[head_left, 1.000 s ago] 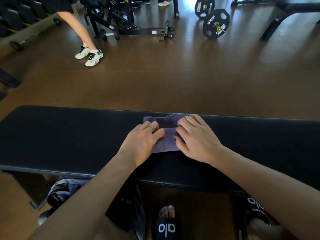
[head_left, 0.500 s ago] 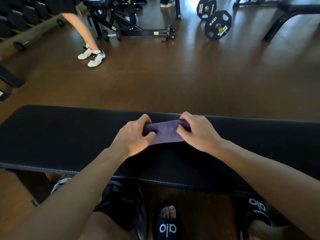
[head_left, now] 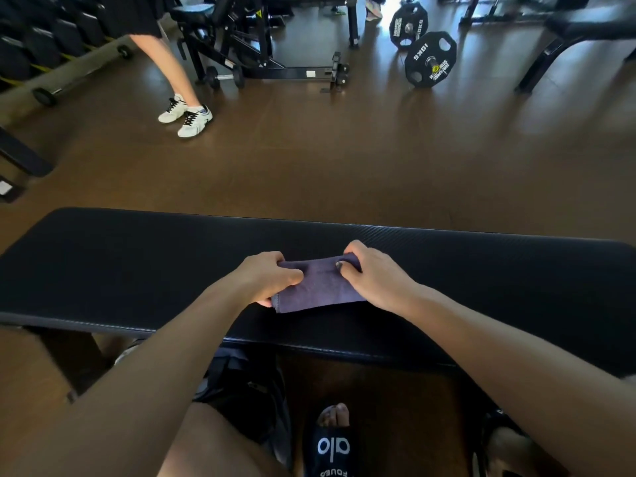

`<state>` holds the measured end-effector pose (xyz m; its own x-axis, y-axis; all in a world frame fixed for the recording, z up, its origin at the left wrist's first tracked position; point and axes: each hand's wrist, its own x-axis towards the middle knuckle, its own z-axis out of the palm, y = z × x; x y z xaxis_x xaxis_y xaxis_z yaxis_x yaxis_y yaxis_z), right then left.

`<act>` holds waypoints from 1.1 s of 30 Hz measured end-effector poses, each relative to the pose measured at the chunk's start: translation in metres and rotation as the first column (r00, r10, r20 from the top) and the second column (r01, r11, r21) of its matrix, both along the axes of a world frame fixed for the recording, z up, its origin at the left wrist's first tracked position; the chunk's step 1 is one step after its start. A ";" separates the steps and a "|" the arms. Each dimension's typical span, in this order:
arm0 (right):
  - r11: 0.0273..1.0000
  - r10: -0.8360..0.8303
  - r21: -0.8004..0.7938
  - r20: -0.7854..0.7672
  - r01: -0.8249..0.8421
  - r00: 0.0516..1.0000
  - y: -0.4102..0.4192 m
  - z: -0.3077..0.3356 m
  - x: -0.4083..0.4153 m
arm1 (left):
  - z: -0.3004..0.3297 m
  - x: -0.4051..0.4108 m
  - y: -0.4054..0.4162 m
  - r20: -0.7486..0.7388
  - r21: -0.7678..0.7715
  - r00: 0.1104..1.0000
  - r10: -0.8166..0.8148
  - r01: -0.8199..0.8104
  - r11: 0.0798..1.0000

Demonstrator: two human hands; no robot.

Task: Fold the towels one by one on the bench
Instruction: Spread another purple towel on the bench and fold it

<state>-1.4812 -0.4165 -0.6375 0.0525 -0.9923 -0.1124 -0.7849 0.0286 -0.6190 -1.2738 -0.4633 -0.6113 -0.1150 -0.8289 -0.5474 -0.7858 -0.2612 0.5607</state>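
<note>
Purple towel lies mid-surface (already folded small), both hands pinching it: left hand, right hand. Best bring the far edge evenly onto the near edge, corners matched.

Towel on the bench (mid-length), left hand and right hand at its ends.

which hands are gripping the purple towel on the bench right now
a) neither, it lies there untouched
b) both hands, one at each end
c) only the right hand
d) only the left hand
b: the left hand pinches the left end of the purple towel and the right hand curls over its right end, with the towel lying on the black bench between them.
</note>
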 end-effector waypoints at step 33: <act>0.898 0.348 0.254 0.090 -0.360 0.933 0.068 0.022 0.129 | 0.020 0.098 0.136 -0.522 0.136 0.498 0.692 -0.753 0.644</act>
<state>-1.3517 -0.3490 -0.6157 0.4049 -0.8425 -0.3553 -0.7472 -0.0809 -0.6597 -1.1759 -0.3270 -0.5913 0.3310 -0.7915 -0.5138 0.0469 -0.5300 0.8467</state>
